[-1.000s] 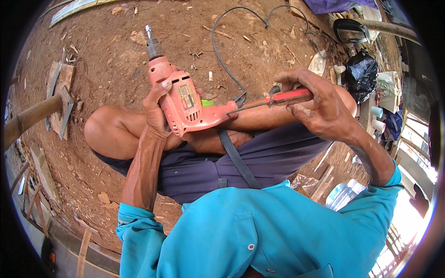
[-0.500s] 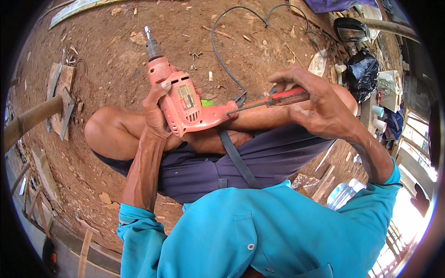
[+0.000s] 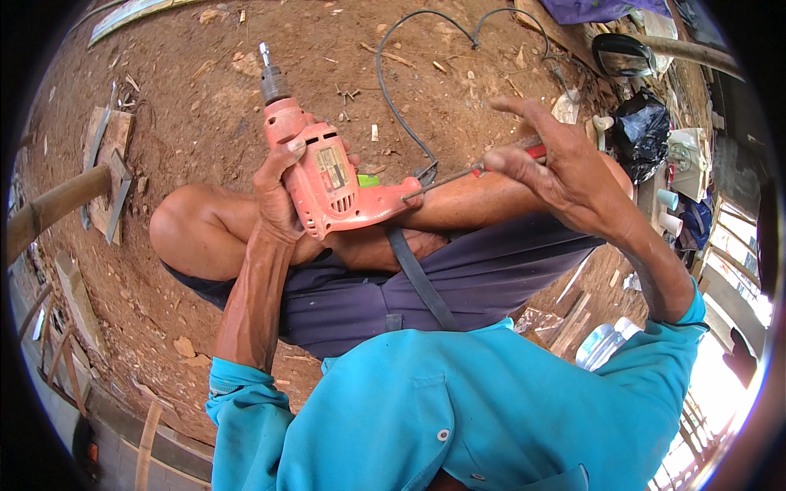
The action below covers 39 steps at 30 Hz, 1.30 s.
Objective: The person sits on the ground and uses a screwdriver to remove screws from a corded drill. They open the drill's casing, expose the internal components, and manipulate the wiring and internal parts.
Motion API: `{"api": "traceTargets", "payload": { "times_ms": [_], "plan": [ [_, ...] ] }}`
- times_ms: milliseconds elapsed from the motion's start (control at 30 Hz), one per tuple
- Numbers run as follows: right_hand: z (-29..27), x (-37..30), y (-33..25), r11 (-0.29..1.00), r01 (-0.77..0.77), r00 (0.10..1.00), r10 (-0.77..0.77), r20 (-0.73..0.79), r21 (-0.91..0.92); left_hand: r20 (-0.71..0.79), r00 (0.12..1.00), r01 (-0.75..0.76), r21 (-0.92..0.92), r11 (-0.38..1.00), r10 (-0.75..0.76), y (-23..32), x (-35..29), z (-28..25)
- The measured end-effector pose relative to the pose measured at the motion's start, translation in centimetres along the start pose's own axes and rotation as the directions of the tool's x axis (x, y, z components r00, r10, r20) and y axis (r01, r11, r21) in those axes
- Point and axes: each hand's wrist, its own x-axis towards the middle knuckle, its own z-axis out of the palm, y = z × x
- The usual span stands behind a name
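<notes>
My left hand (image 3: pixel 278 182) is wrapped round the body of a pinkish-red power drill (image 3: pixel 334 182), which lies tilted above my crossed legs. Its chuck (image 3: pixel 275 85), with a bit in it, points away from me, and its handle end faces right. In my right hand (image 3: pixel 571 168) is a screwdriver (image 3: pixel 449 182) with a red handle, mostly covered by the fingers. The thumb presses along the handle while the index finger stretches out. The screwdriver's tip meets the end of the drill's handle; the exact screw or slot there is too small to make out.
A black cord (image 3: pixel 381 75) loops over the dirt from the drill's handle. Several small screws (image 3: pixel 348 94) lie beyond the drill. At left, a wooden pole (image 3: pixel 61 200) stands by a board (image 3: pixel 110 176) with metal strips. A black plastic bag (image 3: pixel 641 123) sits at far right.
My right hand's fingers have shifted their grip on the screwdriver's handle, with the index finger now stretched outward. The drill and my left hand have hardly moved.
</notes>
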Motion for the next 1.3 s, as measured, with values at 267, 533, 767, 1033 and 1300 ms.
{"api": "traceTargets", "payload": {
  "times_ms": [267,533,767,1033,1300],
  "plan": [
    [-0.1,0.8,2.7,0.946,0.323,0.944,-0.321,-0.071,0.019,0.006,0.998,0.061,-0.086,0.994,-0.061,0.3,0.0,0.4],
    [-1.3,1.9,2.1,0.9,0.194,0.981,-0.18,-0.072,0.39,0.018,0.999,0.049,-0.04,0.998,-0.048,0.1,0.7,-0.5],
    [1.4,7.2,0.7,0.717,0.659,0.722,-0.688,-0.076,-0.227,0.005,0.997,0.071,-0.041,0.997,-0.071,0.3,1.2,-0.2],
    [10.2,9.6,3.6,0.729,0.631,0.748,-0.481,0.457,-0.266,-0.025,0.997,0.076,-0.071,0.995,-0.078,0.2,1.0,-0.2],
    [10.4,10.5,4.7,0.759,0.594,0.753,-0.409,0.516,-0.266,-0.015,0.996,0.081,-0.076,0.994,-0.083,0.3,1.2,-0.3]
  ]
}}
